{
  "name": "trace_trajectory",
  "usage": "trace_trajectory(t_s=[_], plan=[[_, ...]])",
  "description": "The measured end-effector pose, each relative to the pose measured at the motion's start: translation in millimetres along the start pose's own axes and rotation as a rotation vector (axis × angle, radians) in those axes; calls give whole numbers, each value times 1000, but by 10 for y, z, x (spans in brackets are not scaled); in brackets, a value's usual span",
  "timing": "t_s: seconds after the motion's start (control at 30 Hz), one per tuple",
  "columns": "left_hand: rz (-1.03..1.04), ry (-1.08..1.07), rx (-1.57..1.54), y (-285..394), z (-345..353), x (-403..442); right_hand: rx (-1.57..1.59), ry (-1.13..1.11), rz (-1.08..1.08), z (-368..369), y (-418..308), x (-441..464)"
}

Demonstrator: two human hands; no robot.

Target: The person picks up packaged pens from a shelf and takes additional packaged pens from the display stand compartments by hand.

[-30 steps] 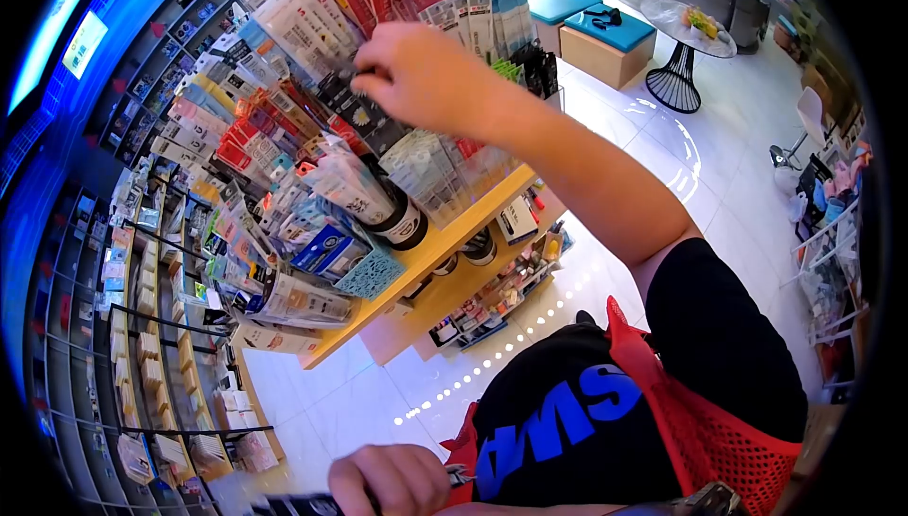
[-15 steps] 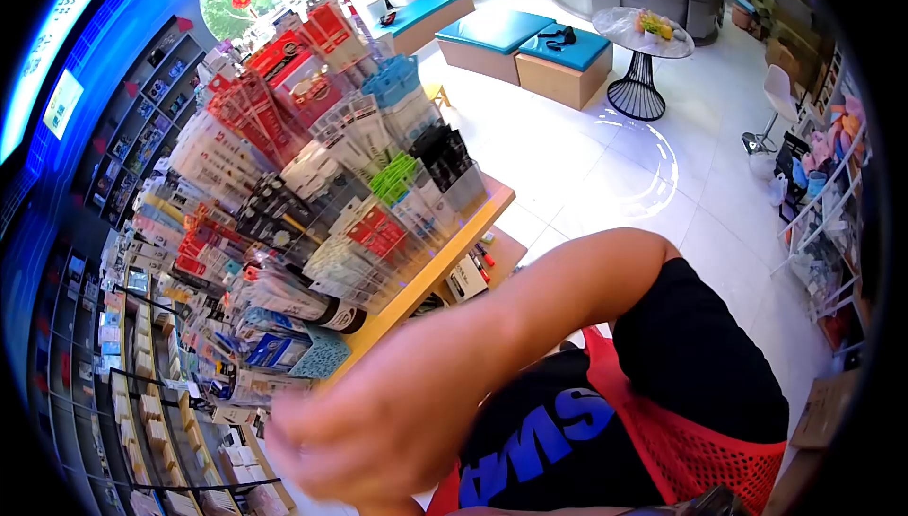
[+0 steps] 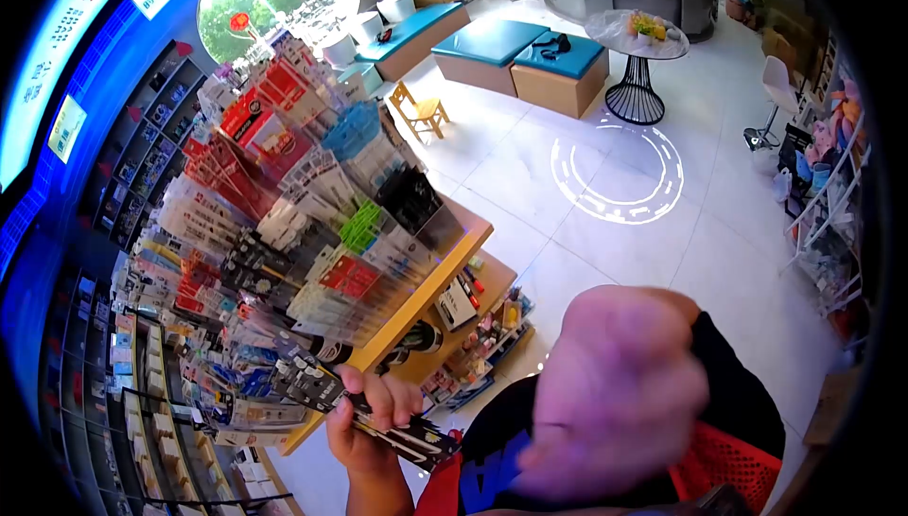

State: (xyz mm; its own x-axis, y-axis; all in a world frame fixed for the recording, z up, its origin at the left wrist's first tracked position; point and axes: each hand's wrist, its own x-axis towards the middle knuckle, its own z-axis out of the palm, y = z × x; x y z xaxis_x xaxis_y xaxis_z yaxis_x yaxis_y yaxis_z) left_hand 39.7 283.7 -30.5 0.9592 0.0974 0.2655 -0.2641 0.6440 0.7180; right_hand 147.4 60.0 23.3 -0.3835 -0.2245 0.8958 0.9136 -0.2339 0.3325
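Note:
My left hand [image 3: 378,407] is closed around a long black packet [image 3: 317,385] with white print and small flower pictures. The packet slants from the display's lower corner toward my shirt. My right hand [image 3: 619,388] is raised in front of my torso, large and smeared by motion. Its fingers look curled, but whether anything is in them cannot be made out. Beside my left hand stands a display rack [image 3: 378,261] packed with stationery packets. Similar black packets [image 3: 255,265] stand among red, white and green ones.
A wooden shelf edge [image 3: 402,322] runs below the rack, with goods on lower shelves [image 3: 482,346]. Farther off are a small yellow chair [image 3: 418,111], blue-topped benches [image 3: 497,48] and a round table [image 3: 636,38]. Shelving [image 3: 832,223] lines the right side.
My right arm has drawn back from the rack, moving right toward my chest. My left hand with the black packet has come into view. The camera view has shifted slightly.

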Motion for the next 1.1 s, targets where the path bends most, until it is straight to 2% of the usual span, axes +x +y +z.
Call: trace_trajectory(t_s=[0.03, 0.1, 0.13, 0.2, 0.23, 0.27, 0.33, 0.43, 0.6, 0.67, 0.7, 0.73, 0.83, 0.87, 0.9, 0.97, 1.0, 1.07, 1.1], plan=[[32, -21, 120, -63, 16, 64, 111, -66, 286, -66, -26, -101], [82, -56, 362, -201, 51, 221, 449, -546, 689, -168, 83, -214], [77, -130, 413, -272, 94, 308, 509, -832, 817, -150, 110, -286], [37, -164, 488, -417, 281, 453, 692, -1101, 1310, -210, -16, -494], [-36, -219, 511, -479, 205, 513, 811, -981, 1413, -226, -62, -684], [-127, -160, 541, -500, 310, 520, 959, -647, 1508, -170, -107, -775], [-59, -220, 797, -610, 355, 711, 1066, -878, 1653, -302, -27, -1043], [-218, -340, 735, -734, 405, 866, 1041, -912, 1681, -470, -10, -1216], [-443, -474, 801, -809, 550, 1073, 1448, -559, 1919, -641, 12, -1380], [-379, -542, 1059, -743, 559, 1142, 1637, -466, 2057, -749, 77, -1443], [-345, -574, 1186, -684, 554, 1163, 1598, -343, 2104, -779, 85, -1398], [-268, -451, 1209, -569, 655, 1128, 1500, -277, 2217, -818, 136, -1312], [58, -224, 1075, -133, 1008, 1033, 1438, -196, 2140, -979, 365, -1219], [266, -329, 1068, 10, 1003, 1000, 1415, -176, 2144, -1039, 415, -1252], [416, -339, 928, 103, 1013, 921, 1398, -158, 2124, -1088, 466, -1250], [345, -519, 471, 264, 1275, 833, 1369, -134, 2098, -1160, 569, -1224], [400, -500, 507, 307, 1468, 842, 1286, -133, 2118, -1181, 609, -1166], [211, -599, 358, 486, 1468, 759, 1335, -125, 2051, -1232, 674, -1263], [262, -550, 403, 456, 1519, 725, 1368, -134, 2014, -1238, 713, -1290]])
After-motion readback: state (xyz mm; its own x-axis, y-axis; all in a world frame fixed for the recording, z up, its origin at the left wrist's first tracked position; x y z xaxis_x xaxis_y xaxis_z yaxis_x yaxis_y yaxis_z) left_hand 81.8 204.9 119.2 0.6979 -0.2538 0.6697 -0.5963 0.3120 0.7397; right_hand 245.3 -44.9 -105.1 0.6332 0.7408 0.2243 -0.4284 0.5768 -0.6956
